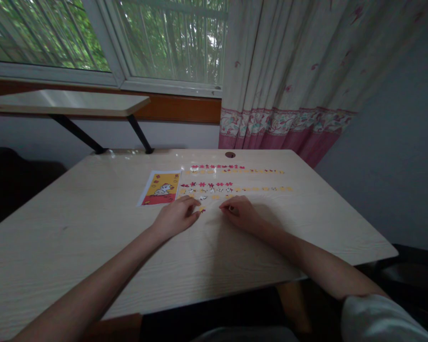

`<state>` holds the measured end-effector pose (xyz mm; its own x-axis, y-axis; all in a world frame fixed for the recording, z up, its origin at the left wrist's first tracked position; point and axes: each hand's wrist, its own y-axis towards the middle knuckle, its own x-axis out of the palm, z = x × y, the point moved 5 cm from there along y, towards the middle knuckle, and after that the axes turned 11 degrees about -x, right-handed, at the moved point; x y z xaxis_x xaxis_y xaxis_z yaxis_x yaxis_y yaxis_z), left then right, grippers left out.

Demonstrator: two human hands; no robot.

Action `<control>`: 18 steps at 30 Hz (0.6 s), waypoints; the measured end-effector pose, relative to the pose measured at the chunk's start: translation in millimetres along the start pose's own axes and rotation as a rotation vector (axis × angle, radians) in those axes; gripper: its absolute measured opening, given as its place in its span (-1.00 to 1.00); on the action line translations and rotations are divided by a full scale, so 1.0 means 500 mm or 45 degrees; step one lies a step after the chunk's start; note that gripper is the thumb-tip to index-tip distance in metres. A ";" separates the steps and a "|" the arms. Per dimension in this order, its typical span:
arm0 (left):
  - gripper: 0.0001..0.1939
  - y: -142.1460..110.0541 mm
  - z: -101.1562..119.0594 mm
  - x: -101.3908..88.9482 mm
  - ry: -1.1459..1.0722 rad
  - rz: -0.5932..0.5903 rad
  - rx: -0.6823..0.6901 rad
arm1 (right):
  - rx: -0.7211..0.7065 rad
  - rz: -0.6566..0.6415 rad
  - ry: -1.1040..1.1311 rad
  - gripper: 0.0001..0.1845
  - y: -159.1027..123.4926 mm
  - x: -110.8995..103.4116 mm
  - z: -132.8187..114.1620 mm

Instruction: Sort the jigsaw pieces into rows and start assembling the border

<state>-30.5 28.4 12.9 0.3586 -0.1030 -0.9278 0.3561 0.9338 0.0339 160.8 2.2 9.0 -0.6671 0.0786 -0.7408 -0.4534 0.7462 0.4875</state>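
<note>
Lying on the bench's right-edge side of the left hand's parted grip: a puzzle piece; right hand farther, fingertips together.

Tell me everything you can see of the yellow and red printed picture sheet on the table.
The yellow and red printed picture sheet looks like thin paper with a pale margin. It shows a white cartoon animal on a red band, with small reddish shapes on the yellow above. It lies flat, face up, on the pale wood-look table, left of the rows of small coloured puzzle pieces. The bare left hand is close to its near right corner; contact is unclear.
</note>
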 end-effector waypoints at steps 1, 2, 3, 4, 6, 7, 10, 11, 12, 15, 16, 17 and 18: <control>-0.71 0.000 0.000 0.000 0.002 -0.002 0.002 | -0.005 -0.008 0.001 -0.87 0.000 0.001 0.000; -0.70 0.000 -0.001 0.000 0.003 -0.004 0.005 | -0.008 -0.013 0.001 -0.86 -0.001 0.002 -0.001; -0.70 0.000 -0.002 -0.001 0.000 -0.005 0.010 | -0.010 -0.015 0.000 -0.86 -0.001 0.002 -0.001; -0.71 0.000 -0.002 -0.001 -0.006 -0.005 0.021 | -0.012 -0.017 0.001 -0.86 -0.001 0.002 -0.001; -0.74 0.001 -0.001 0.000 -0.026 -0.001 0.057 | -0.019 -0.020 0.008 -0.86 -0.001 0.003 -0.001; -0.75 0.001 0.000 0.000 -0.039 0.004 0.075 | -0.021 -0.025 0.011 -0.86 -0.001 0.003 -0.002; -0.76 0.003 0.005 0.002 -0.080 0.022 0.095 | -0.019 -0.043 0.015 -0.86 -0.001 0.007 -0.002; -0.76 0.004 0.006 0.002 -0.091 0.028 0.089 | -0.018 -0.044 0.014 -0.86 0.000 0.008 -0.002; -0.76 0.005 0.006 0.003 -0.100 0.032 0.082 | -0.017 -0.047 0.012 -0.86 0.000 0.008 -0.002; -0.76 0.007 0.006 0.008 -0.116 0.026 0.080 | -0.027 -0.062 0.013 -0.85 0.002 0.010 -0.004; -0.76 0.007 0.005 0.010 -0.117 0.022 0.082 | -0.028 -0.066 0.014 -0.84 0.002 0.010 -0.005; -0.76 0.008 0.004 0.011 -0.118 0.023 0.082 | -0.027 -0.071 0.014 -0.84 0.002 0.010 -0.005; -0.76 0.008 0.003 0.012 -0.119 0.026 0.079 | -0.027 -0.076 0.014 -0.84 0.002 0.010 -0.006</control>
<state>-25.5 30.9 8.3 0.4442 -0.1187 -0.8880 0.4000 0.9132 0.0780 155.4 1.6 7.2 -0.6452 0.0269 -0.7635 -0.5048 0.7351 0.4526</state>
